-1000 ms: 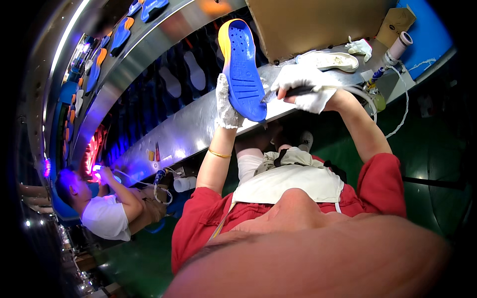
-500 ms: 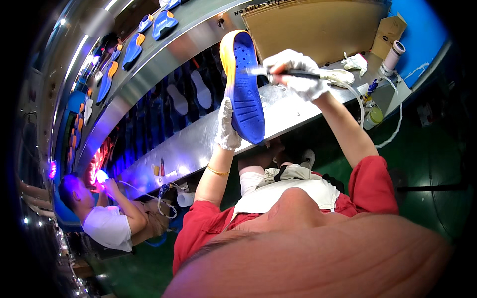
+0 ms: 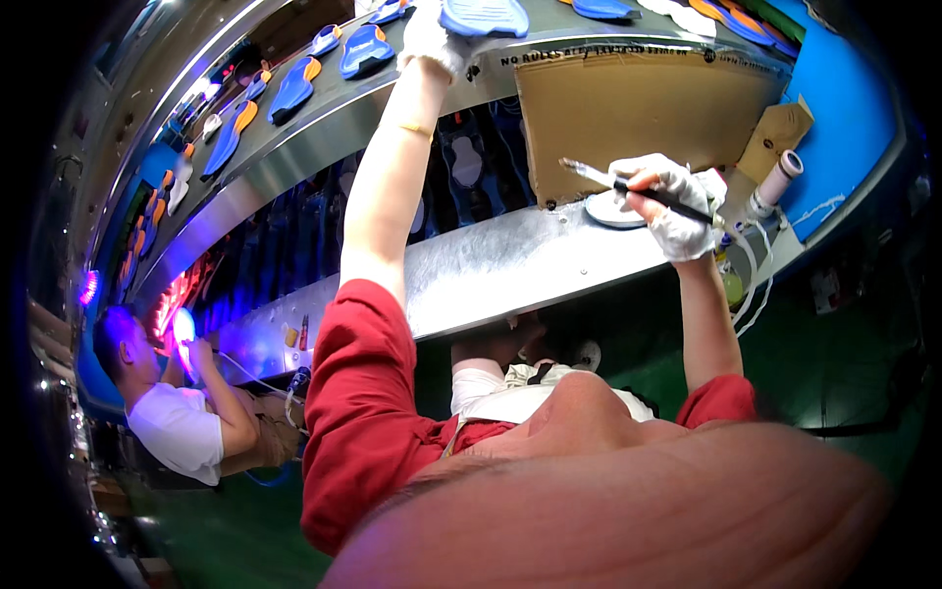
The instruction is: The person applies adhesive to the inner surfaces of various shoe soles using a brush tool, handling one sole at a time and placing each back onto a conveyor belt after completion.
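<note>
My left hand (image 3: 432, 44), in a white glove, reaches up to the conveyor belt at the top edge of the picture. Its palm side meets the end of a blue shoe sole (image 3: 486, 18) with ridges; the fingers are mostly hidden. At the right, my gloved right hand (image 3: 677, 201) is closed round a brush (image 3: 643, 191) with a black handle, its bristle tip pointing left. From the handle's rear end runs a pale hose (image 3: 751, 270). Beneath the brush, a shallow white dish (image 3: 613, 211) sits on the metal ledge (image 3: 510, 255).
Several blue-and-orange soles (image 3: 294, 88) lie along the belt (image 3: 280, 128). A cardboard sheet (image 3: 638, 123) stands behind the ledge. A pinkish cylinder (image 3: 780, 177) is at the far right. On the left, another person (image 3: 182, 422) holds a brightly lit object near the line.
My left hand has moved from above the ledge up to the belt, where a blue sole now lies against it. My right hand has drawn right and down with the brush, off the sole.
</note>
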`<state>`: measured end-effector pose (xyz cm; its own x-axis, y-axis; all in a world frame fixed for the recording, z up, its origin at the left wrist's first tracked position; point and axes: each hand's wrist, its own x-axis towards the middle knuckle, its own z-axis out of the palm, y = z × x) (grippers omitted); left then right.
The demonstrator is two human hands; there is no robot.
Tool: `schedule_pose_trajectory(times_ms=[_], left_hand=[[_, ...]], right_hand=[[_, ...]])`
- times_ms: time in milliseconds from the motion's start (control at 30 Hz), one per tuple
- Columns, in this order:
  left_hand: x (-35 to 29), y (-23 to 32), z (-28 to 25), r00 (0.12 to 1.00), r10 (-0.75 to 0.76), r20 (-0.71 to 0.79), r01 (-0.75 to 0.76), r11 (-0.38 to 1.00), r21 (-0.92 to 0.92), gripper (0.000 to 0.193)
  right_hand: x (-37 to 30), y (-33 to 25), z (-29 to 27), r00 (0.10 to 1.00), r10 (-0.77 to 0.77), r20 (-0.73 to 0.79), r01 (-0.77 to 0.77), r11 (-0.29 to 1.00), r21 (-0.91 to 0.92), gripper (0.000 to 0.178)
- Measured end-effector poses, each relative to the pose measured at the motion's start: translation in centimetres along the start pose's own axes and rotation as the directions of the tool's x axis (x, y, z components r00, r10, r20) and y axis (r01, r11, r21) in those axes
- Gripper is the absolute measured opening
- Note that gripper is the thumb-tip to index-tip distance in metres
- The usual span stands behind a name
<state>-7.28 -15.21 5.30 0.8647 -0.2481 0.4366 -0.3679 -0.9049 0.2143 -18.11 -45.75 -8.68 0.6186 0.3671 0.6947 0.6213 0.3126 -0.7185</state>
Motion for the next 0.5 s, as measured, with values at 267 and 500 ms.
schedule_pose_trajectory(times_ms=[267, 500], left_hand=[[-2.1, -10.4, 1.6, 0.827, 0.077, -0.558, 0.4, 0.615, 0.679, 0.047], [-6.4, -14.3, -0.4, 0.882, -0.161, -0.443, 0.369, 0.822, 0.434, 0.032]], right_hand=[[-3.2, 3.2, -2.7, 0.976, 0.187, -0.112, -0.201, 0.972, -0.121, 0.013], [-3.9, 6.4, 2.4, 0.936, 0.35, -0.021, -0.351, 0.932, -0.088, 0.018]])
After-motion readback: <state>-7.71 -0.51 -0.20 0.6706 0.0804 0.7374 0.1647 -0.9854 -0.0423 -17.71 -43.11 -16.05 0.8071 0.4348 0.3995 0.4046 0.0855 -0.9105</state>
